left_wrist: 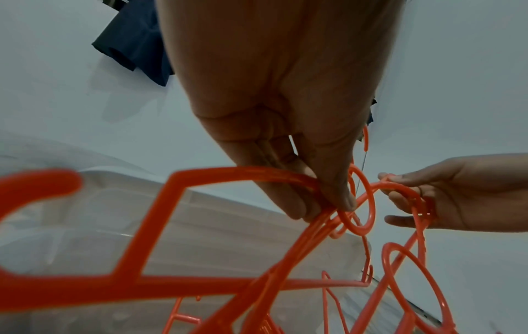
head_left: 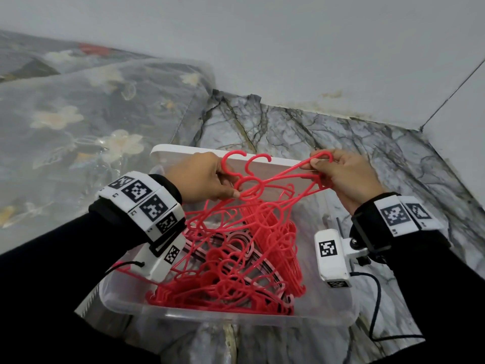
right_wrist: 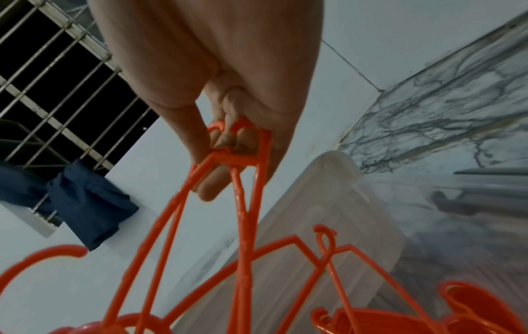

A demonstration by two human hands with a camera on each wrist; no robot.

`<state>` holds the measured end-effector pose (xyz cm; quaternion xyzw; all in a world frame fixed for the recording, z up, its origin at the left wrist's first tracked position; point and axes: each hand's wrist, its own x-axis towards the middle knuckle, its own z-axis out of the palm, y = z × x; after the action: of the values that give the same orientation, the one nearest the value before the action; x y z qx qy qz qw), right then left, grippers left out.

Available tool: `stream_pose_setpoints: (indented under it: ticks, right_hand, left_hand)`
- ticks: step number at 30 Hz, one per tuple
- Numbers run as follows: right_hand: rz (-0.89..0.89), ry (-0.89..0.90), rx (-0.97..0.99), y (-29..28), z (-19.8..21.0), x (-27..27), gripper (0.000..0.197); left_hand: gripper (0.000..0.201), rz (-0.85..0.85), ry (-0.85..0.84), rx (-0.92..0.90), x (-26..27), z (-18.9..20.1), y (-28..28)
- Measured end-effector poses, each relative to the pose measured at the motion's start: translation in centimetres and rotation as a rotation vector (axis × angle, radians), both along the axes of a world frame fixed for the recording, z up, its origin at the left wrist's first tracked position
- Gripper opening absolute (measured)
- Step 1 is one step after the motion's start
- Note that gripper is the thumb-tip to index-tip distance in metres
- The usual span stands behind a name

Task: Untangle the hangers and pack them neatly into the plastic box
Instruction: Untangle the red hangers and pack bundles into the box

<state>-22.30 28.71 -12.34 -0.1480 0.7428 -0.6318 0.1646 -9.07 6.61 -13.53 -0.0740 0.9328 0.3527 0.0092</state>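
A tangle of red plastic hangers [head_left: 236, 261] fills the clear plastic box [head_left: 262, 317] on the floor. Above the box, a few linked hangers [head_left: 265, 183] are lifted out of the pile. My left hand [head_left: 207, 179] pinches them near their necks, just under the hooks [head_left: 236, 156]. My right hand [head_left: 338, 174] grips the shoulder end of the same bunch, up and to the right. In the left wrist view the left fingers [left_wrist: 311, 198] close on a hanger bar [left_wrist: 245, 172]. In the right wrist view the right fingers [right_wrist: 217, 178] curl round the hanger corner [right_wrist: 243, 156].
The box lid [head_left: 199, 151] leans behind the box. A bed with a floral cover [head_left: 78, 122] lies to the left. Marble floor [head_left: 380, 153] stretches right to a grey wall [head_left: 288, 48]. A barred window [right_wrist: 57, 67] with blue cloth [right_wrist: 88, 208] shows in the right wrist view.
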Motion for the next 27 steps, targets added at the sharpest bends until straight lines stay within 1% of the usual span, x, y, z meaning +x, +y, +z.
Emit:
stream_pose_setpoints:
  ticks: [3, 5, 7, 10, 11, 14, 17, 19, 21, 24, 27]
  right_hand:
    - [-0.033, 0.054, 0.062, -0.1, -0.3, -0.1, 0.019]
    - [-0.070, 0.090, 0.088, 0.0, -0.1, -0.3, 0.019]
    - [-0.093, 0.092, 0.072, 0.2, 0.0, -0.4, 0.020]
    - [-0.112, 0.036, 0.020, 0.3, 0.1, -0.2, 0.018]
    - [-0.116, 0.032, 0.021, 0.3, 0.2, -0.1, 0.018]
    - [-0.128, 0.074, 0.002, 0.4, 0.6, 0.0, 0.017]
    - [-0.094, 0.111, -0.047, 0.4, 0.9, 0.1, 0.016]
    - [-0.036, 0.123, -0.032, 0.1, 0.8, 0.4, 0.017]
    - [-0.021, 0.132, -0.018, -0.3, 0.3, 0.6, 0.016]
    - [-0.098, 0.158, -0.026, -0.3, 0.3, 0.5, 0.013]
    - [-0.139, 0.186, -0.019, 0.1, 0.4, 0.2, 0.018]
  left_hand:
    - [0.012, -0.013, -0.018, 0.017, 0.0, 0.2, 0.0]
    - [0.007, -0.022, -0.017, 0.002, 0.0, 0.2, -0.1]
    - [0.013, -0.035, -0.022, -0.024, 0.1, 0.3, -0.2]
    - [0.011, -0.046, -0.065, -0.017, 0.0, 0.2, -0.1]
    - [0.014, -0.054, -0.073, -0.028, 0.0, 0.3, -0.1]
    - [0.013, -0.053, -0.061, -0.031, 0.0, 0.5, -0.3]
    - [0.018, -0.027, -0.037, -0.011, 0.2, 0.4, -0.3]
    - [0.020, -0.016, -0.021, 0.032, 0.3, 0.3, 0.0]
    - [0.021, -0.015, -0.013, 0.062, 0.2, 0.3, 0.2]
    - [0.016, 0.002, -0.016, 0.032, 0.1, 0.3, 0.1]
    - [0.017, -0.022, -0.039, -0.027, 0.1, 0.2, -0.2]
